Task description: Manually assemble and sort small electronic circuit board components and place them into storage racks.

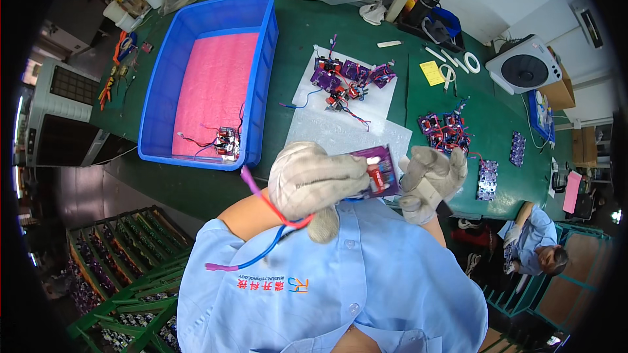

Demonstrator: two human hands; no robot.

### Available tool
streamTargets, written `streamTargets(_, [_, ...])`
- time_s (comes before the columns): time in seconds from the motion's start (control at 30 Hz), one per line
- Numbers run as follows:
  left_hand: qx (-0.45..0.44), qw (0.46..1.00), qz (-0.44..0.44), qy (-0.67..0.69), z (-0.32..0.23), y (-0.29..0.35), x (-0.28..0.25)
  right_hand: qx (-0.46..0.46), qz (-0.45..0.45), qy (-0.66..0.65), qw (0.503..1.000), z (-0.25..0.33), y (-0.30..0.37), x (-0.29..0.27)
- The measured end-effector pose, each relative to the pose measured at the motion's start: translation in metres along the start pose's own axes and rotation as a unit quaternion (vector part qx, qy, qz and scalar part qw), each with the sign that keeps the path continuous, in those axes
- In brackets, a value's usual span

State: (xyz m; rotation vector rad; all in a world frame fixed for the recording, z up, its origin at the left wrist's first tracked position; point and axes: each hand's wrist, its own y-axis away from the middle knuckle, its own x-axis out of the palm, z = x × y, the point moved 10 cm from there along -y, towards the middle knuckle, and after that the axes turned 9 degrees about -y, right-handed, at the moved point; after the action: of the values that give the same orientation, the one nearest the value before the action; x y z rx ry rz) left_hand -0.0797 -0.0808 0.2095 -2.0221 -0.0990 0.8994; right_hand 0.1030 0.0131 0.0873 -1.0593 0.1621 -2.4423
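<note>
Both my hands wear pale work gloves. My left hand (317, 180) is closed on a purple circuit board (387, 186), which is tilted up in front of my chest. Red and white parts sit on the board's face. Red and blue wires (261, 197) with purple ends trail beneath my left hand, across my shirt. Just right of the board, my right hand (435, 176) has its fingers curled around a flat pale piece with a black end (445, 209); its kind cannot be made out. Parts of the board are hidden behind the left glove.
A blue bin (265, 91) lined with pink foam (212, 85) holds one wired board (227, 142). Several wired purple boards (353, 73) lie on white sheets (314, 127) on the green table. More boards (445, 132) lie to the right, near scissors (447, 75) and a fan (525, 70). Another person (536, 238) sits at right.
</note>
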Motion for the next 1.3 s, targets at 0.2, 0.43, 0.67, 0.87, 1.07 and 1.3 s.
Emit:
streamTargets(0.2, [-0.073, 0.992, -0.083, -0.066, 0.021, 0.003, -0.007, -0.019, 0.108, 0.07, 0.991, -0.018, -0.024, 0.043])
streamTargets(0.43, [-0.225, 0.952, -0.189, 0.082, 0.05, 0.008, -0.008, 0.037, 0.154, 0.103, 0.982, -0.049, -0.017, 0.075])
streamTargets(0.67, [-0.641, 0.495, -0.351, 0.47, 0.149, 0.122, 0.097, 0.152, 0.008, 0.064, 0.986, -0.068, -0.044, 0.079])
streamTargets(0.87, [-0.56, 0.505, -0.026, 0.656, 0.112, 0.109, 0.157, 0.179, 0.023, 0.298, 0.937, -0.061, -0.043, 0.067])
streamTargets(1.07, [-0.558, 0.807, 0.01, 0.194, 0.117, 0.104, 0.065, 0.112, 0.009, 0.36, 0.926, -0.034, -0.054, 0.07])
streamTargets(1.3, [-0.397, 0.916, -0.02, -0.048, 0.075, 0.028, 0.021, 0.02, 0.01, 0.335, 0.942, -0.025, -0.052, 0.079])
